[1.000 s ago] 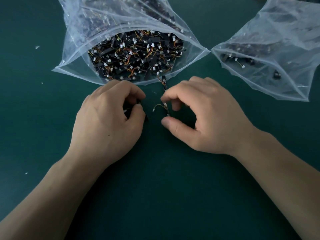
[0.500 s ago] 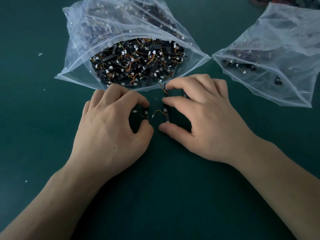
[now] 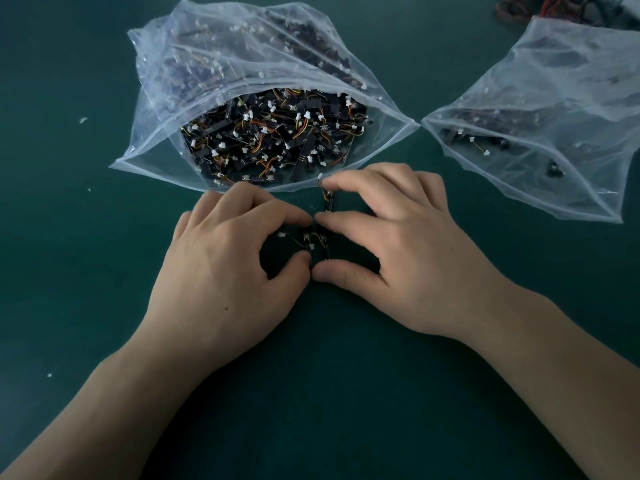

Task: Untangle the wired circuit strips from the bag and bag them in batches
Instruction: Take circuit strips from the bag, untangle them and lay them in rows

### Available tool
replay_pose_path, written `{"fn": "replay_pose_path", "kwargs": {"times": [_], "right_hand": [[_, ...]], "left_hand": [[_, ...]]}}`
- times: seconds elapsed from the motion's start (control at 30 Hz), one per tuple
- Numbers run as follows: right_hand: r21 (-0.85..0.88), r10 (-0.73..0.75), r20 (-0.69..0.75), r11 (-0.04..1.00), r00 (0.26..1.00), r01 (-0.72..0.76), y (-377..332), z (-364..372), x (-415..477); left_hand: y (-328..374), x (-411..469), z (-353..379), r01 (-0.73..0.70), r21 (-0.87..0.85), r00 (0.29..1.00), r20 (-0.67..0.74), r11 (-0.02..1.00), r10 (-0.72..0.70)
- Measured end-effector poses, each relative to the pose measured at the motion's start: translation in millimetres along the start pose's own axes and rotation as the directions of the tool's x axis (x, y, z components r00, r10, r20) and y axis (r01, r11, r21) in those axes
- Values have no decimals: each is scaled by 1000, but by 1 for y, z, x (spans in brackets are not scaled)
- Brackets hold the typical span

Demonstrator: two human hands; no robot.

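Everything lies on a dark green table [image 3: 69, 271] with a flat matte top; no walls or room show beyond it. At 9 to 10 o'clock from your hands, a few white flecks [image 3: 83, 120] dot the surface. At 12 o'clock the large clear bag [image 3: 166, 98] lies with its mouth gaping toward you, packed with wired circuit strips [image 3: 273, 133].

Your left hand [image 3: 221, 278] rests knuckles up just below that mouth, forefinger and thumb curled round the loose strips [image 3: 306, 240] lying on the table between your hands. Your right hand [image 3: 408, 265] mirrors it, forefinger and thumb closing on the same small cluster, while a farther finger touches another strip [image 3: 328, 199] near the bag's lip.

At 2 o'clock the second clear bag [image 3: 554, 98] holds only a few strips. Beyond it, at the top edge, a tangle of cables [image 3: 519, 8] is partly cut off.
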State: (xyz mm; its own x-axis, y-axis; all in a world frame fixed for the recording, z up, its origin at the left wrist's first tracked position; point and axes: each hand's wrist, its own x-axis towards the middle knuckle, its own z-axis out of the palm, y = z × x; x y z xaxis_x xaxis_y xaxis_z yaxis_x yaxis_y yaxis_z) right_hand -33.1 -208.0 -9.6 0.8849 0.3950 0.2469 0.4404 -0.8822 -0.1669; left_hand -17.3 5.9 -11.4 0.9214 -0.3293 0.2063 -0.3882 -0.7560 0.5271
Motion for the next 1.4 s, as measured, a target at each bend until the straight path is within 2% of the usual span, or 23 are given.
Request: {"fn": "replay_pose_path", "kwargs": {"times": [0.57,0.67,1.4], "right_hand": [[8,20,85,1000,996,-20,0,0,1],[39,-13,77,999,997,10,-1,0,1],[25,10,51,1000,999,-12,-1,1,1]], "left_hand": [[0,0,0,-15,-91,1000,-27,996,13],[1,0,0,-13,-89,999,-36,996,10],[-6,1,5,-15,-68,992,-126,998,6]]}}
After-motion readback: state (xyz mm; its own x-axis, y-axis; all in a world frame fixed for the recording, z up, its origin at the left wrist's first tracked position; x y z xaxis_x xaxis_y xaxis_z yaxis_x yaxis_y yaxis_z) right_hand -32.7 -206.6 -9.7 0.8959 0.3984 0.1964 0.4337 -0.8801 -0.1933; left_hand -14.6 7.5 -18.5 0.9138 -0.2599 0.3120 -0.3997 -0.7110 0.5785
